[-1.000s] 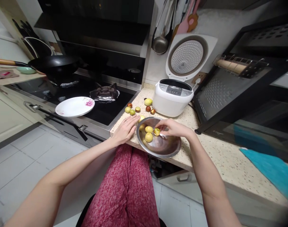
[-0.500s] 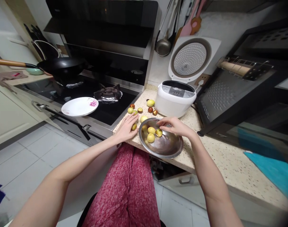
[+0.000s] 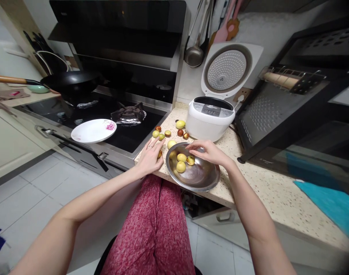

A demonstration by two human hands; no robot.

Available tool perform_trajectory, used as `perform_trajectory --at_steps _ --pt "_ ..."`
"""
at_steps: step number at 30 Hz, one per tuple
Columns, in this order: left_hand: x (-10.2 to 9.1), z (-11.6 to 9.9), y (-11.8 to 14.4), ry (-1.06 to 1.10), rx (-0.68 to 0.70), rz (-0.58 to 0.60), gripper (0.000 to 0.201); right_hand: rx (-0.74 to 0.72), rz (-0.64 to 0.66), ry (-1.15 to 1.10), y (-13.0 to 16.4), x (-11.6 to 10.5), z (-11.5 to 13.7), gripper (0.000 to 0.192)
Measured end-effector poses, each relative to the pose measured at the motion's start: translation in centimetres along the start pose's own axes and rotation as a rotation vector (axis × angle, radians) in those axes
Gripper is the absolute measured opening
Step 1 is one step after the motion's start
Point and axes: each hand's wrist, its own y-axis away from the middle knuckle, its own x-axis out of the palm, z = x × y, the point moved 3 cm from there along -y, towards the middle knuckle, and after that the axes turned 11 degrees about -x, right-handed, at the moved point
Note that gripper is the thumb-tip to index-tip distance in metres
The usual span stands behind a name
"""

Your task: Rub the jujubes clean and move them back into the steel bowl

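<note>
Metal gleams under the right hand (image 3: 209, 151), which hangs over the bowl (image 3: 201, 178), fingers bent and released, no fruit visible in them; the left hand (image 3: 149, 158) rests at the counter (image 3: 256, 181) edge, fingers outstretched, half covering a brownish fruit (image 3: 160, 154); I cannot tell whether it grips it; two yellow fruits (image 3: 180, 167) and a patched fruit (image 3: 190, 160) sit inside the bowl; the step in hand looks like handling fruit at the bowl; taking up the patched one would call for the right fingers to dip and close; a pale fruit (image 3: 171, 144) lies just beyond the rim; other fruits lie farther back, towards the white rice cooker (image 3: 207, 122), its lid (image 3: 227, 70) raised.
</note>
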Motion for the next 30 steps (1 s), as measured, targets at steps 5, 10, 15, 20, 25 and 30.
perform_trajectory --at_steps 5,10,15,20,25,30 --pt "-2.0 -0.6 0.1 -0.159 -0.018 0.018 0.06 -0.021 -0.014 0.008 0.0 0.2 0.0 0.022" --pt "-2.8 -0.1 -0.6 -0.183 0.003 0.065 0.025 -0.018 -0.008 0.004 -0.1 0.5 -0.1 0.021" --pt "-2.7 0.5 -0.9 -0.051 0.025 0.004 0.022 -0.009 -0.021 -0.006 -0.2 0.5 0.5 0.021" --pt "-4.2 -1.2 0.0 0.169 0.197 -0.214 0.04 -0.028 -0.09 -0.055 -0.4 0.9 1.4 0.024" --pt "-4.6 -3.8 1.7 0.296 0.37 -0.271 0.045 -0.107 -0.076 -0.132 -0.5 1.9 2.5 0.032" --pt "-4.4 -4.9 2.6 0.316 0.492 -0.293 0.054 -0.187 -0.06 -0.111 -0.5 3.1 3.4 0.044"
